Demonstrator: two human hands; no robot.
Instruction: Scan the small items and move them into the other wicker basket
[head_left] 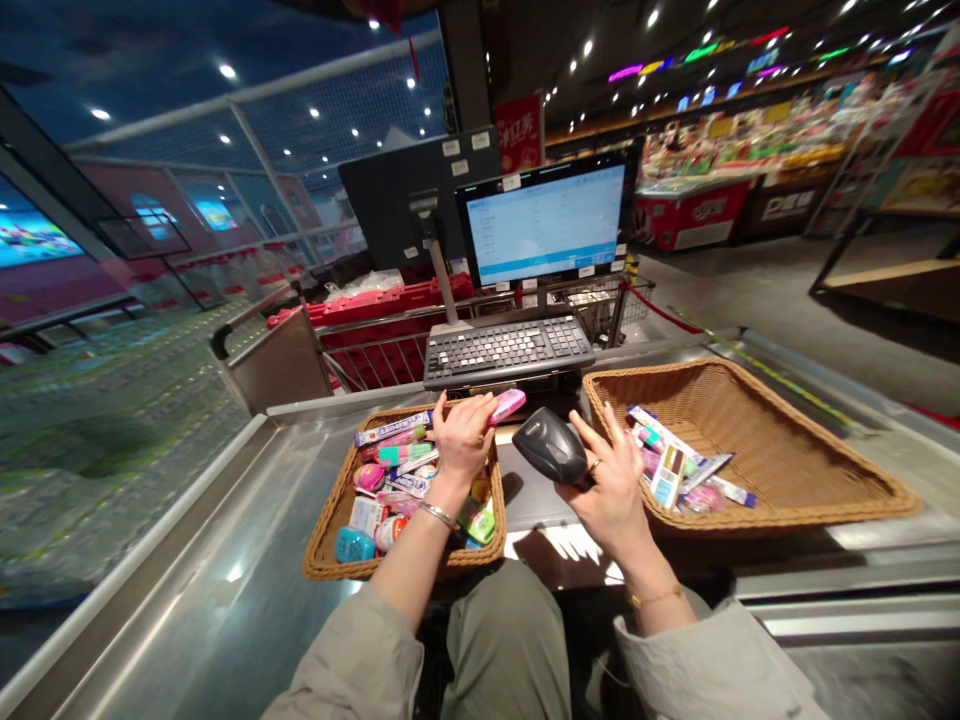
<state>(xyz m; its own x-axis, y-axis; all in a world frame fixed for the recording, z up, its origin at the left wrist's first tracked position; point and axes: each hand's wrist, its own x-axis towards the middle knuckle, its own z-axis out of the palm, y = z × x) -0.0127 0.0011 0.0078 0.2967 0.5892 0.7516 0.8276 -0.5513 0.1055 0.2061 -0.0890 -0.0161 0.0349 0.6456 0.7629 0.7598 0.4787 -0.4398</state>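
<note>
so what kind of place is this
Most likely a supermarket checkout lane: a till monitor with a keyboard, a handheld barcode scanner in the right hand, and stocked store displays beyond.

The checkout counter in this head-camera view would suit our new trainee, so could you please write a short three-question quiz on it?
1. Which hand holds the black handheld barcode scanner?
2. True or false: the wicker basket on the right holds more items than the wicker basket on the left.
3. Fill in the blank: the keyboard sits just in front of the ____.

Key:
1. The right hand.
2. False.
3. Monitor.
</note>
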